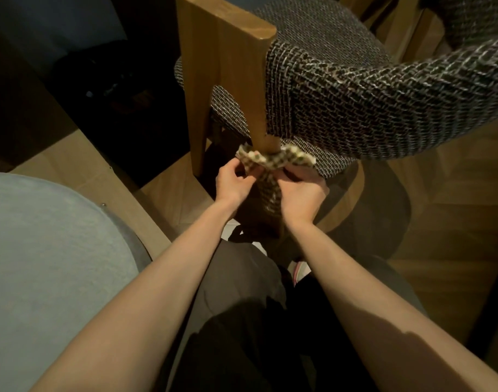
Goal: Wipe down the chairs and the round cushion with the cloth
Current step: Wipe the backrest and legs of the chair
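Head view shows the cloth (pixel 273 161) looped round the wooden post (pixel 257 114) of the chair (pixel 355 89), just under the tweed backrest. The left hand (pixel 233 183) and right hand (pixel 301 193) each pinch an end, fingers (pixel 239 166) curled tight on the fabric. The step in hand looks like wiping this post. The next move likely calls for keeping both ends taut and sliding the loop along the wood. The grey cushion (pixel 44 264) lies apart at the left.

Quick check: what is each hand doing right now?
Left hand: pinching the checked cloth, which is looped round the wooden chair leg.
Right hand: gripping the same cloth on the other side.
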